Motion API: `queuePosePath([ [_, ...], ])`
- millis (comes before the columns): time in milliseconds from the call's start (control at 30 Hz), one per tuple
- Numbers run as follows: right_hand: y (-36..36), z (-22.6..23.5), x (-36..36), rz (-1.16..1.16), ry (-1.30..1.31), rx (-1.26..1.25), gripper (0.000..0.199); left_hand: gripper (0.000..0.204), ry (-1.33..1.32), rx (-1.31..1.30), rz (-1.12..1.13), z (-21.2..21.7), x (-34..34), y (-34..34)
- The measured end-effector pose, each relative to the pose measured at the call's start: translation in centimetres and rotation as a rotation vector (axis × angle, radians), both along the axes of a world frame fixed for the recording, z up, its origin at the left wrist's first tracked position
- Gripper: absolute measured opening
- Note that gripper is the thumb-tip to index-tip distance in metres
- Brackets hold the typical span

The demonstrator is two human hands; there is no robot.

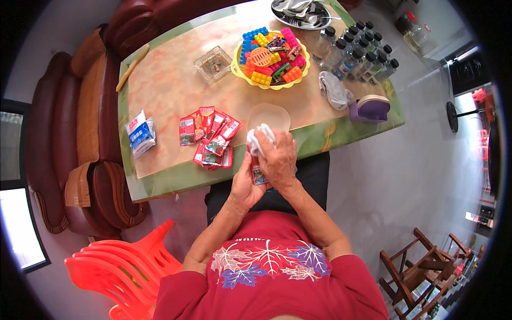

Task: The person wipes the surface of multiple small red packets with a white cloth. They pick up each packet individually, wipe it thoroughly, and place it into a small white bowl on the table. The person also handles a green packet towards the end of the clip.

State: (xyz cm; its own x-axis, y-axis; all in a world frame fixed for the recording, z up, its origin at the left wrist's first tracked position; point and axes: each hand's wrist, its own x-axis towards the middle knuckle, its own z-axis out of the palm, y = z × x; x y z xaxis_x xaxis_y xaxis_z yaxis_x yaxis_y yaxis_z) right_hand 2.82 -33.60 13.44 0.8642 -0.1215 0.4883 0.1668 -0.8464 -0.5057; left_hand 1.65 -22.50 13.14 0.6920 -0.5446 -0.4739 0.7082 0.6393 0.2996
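My left hand (246, 184) holds a small red packet (257, 173) from below, near the table's front edge. My right hand (277, 157) presses a crumpled white cloth (260, 136) against the top of that packet, fingers closed around the cloth. Just left of my hands a pile of several similar red packets (210, 137) lies on the marble-patterned table (160, 85). A translucent shallow dish (269, 114) sits just beyond my hands.
A yellow basket of coloured building blocks (272, 53), a glass ashtray (213, 64), several dark-capped bottles (357, 50), a grey cloth (333, 88), a purple box (370, 109) and a blue-white bag (140, 133) are on the table. Stacked red plastic chairs (122, 266) stand at left, a brown sofa (80, 133) beyond.
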Motion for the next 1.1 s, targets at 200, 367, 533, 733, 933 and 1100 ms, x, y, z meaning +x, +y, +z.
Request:
queuePosePath([
  [200, 0.9, 0.1, -1.7, 0.233, -0.034, -0.084, 0.034, 0.052, -0.016, -0.120, 0.130, -0.7, 0.0, 0.6],
  [367, 0.1, 0.4, -7.0, 0.344, 0.087, -0.043, 0.037, 0.047, -0.152, -0.047, 0.116, -2.5, 0.3, 2.2],
  [533, -3.5, 2.5, -6.6, 0.323, 0.166, 0.253, 0.043, 0.041, -0.110, 0.029, 0.089, -1.6, 0.3, 2.6],
  [733, -2.0, 1.8, -1.5, 0.121, 0.081, 0.104, 0.040, 0.043, -0.037, -0.093, 0.071, -1.3, -0.7, 1.3],
  [933, 0.7, 0.9, -5.8, 0.277, 0.117, -0.067, 0.039, 0.048, 0.035, -0.162, 0.143, -3.1, -0.5, 1.7],
  [1100, -1.4, 2.8, -7.3, 0.665, 0.366, 0.230, 0.041, 0.051, -0.005, -0.125, -0.012, -3.2, -1.0, 2.1],
])
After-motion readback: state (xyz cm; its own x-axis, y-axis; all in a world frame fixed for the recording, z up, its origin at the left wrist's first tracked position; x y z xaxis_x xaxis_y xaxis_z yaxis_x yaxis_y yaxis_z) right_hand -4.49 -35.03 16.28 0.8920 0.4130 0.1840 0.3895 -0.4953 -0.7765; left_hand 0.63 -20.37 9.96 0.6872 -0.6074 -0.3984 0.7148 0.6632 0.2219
